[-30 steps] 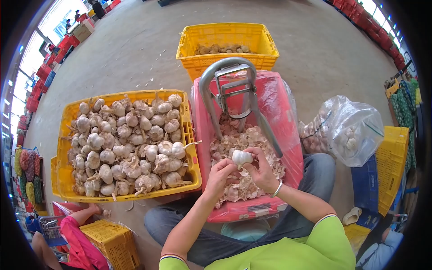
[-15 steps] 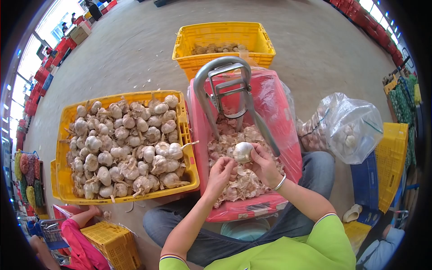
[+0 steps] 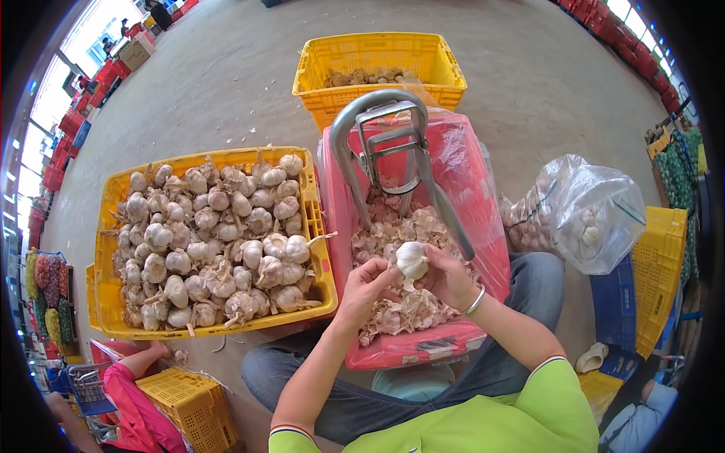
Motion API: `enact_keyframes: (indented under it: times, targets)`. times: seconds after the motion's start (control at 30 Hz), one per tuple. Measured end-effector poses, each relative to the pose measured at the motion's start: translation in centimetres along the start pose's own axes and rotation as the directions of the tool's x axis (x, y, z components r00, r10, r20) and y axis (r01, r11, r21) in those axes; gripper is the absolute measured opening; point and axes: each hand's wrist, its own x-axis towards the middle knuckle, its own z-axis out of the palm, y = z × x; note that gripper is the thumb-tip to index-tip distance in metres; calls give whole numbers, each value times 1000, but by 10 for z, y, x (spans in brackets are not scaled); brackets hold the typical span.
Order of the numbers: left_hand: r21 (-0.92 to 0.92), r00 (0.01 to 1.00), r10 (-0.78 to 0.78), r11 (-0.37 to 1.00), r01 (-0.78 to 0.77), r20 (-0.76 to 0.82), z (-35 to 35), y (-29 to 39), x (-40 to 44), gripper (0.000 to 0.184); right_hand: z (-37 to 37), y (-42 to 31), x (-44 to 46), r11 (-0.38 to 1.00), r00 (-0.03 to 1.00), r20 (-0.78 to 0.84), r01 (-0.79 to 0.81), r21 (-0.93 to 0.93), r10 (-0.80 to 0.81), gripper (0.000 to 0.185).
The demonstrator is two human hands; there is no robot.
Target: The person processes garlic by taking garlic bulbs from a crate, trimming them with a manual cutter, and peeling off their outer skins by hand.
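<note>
A whitish garlic bulb (image 3: 411,258) sits in the fingers of my right hand (image 3: 451,281), which wears a bangle at the wrist. My left hand (image 3: 368,288) is closed in a pinch at the bulb's lower left; what lies between its fingertips is too small to make out. Both hands are above a heap of loose garlic skins (image 3: 408,315) in a red plastic-lined crate (image 3: 472,170). Over this crate rises a grey metal frame with a lever (image 3: 349,143). To the left, a yellow crate (image 3: 323,257) is full of unpeeled garlic bulbs (image 3: 219,279).
Another yellow crate (image 3: 453,92) with brownish contents stands ahead. A clear bag of garlic (image 3: 596,219) is at the right, near blue (image 3: 613,298) and yellow crates (image 3: 658,279). Other people sit at the lower left and lower right. A teal basin (image 3: 411,383) is below my lap.
The bulb has turned in my right hand and shows more of its white side. My left hand has come closer, its fingertips now at the bulb. The whole view has shifted slightly.
</note>
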Motion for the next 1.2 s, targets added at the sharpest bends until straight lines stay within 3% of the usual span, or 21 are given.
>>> enact_keyframes:
  times: [0.13,0.23,0.27,0.3,0.33,0.43,0.5,0.53,0.63,0.8,0.9,1.0,1.1,1.13,1.2]
  targets:
    - [-33,999,-35,999,36,32,-3,-7,2,12,-13,8,3,977,995,14,-98,188,97,36]
    - [399,994,-13,915,55,-109,-18,-21,10,17,-18,10,4,952,991,45,-133,275,125,37]
    - [678,979,201,724,-125,-35,-20,-24,10,20,-18,8,5,942,990,42,-140,306,134,40]
    - [865,922,374,423,-269,104,-21,-27,9,22,-17,7,6,930,989,40,-148,335,142,42]
    - [933,830,478,56,-354,287,-22,-29,9,25,-19,8,6,944,991,41,-133,301,126,41]
    - [763,940,339,594,-253,48,-13,-26,10,35,-16,8,5,991,997,-11,-72,116,73,39]
    - [310,995,97,947,-88,-13,-6,-10,9,38,0,4,1,993,994,-107,-18,-121,5,36]
    - [36,1000,-28,999,28,7,-3,-4,8,40,-2,7,2,981,994,-103,-2,-194,-18,34]
    - [84,995,-37,996,30,88,5,-2,5,38,-9,18,6,922,992,-95,35,-386,-78,30]
    - [-104,997,-26,994,33,75,0,-12,5,39,-3,13,4,762,986,-69,74,-643,-154,23]
    - [-153,994,-32,987,48,108,3,-10,4,37,-7,13,1,769,966,-135,86,-634,-219,20]
    - [-205,990,-32,977,61,140,4,-9,2,38,-11,14,5,824,939,-114,220,-523,-324,21]
    - [-351,989,-11,934,64,151,1,-8,1,40,-3,4,-1,892,973,-158,83,-445,-169,19]
    - [-398,989,-3,915,62,147,-1,-7,1,42,-7,2,2,742,974,-119,66,-667,-193,18]
    - [-471,993,-2,880,56,115,-1,-5,0,44,-21,-1,11,296,978,-31,32,-955,-207,18]
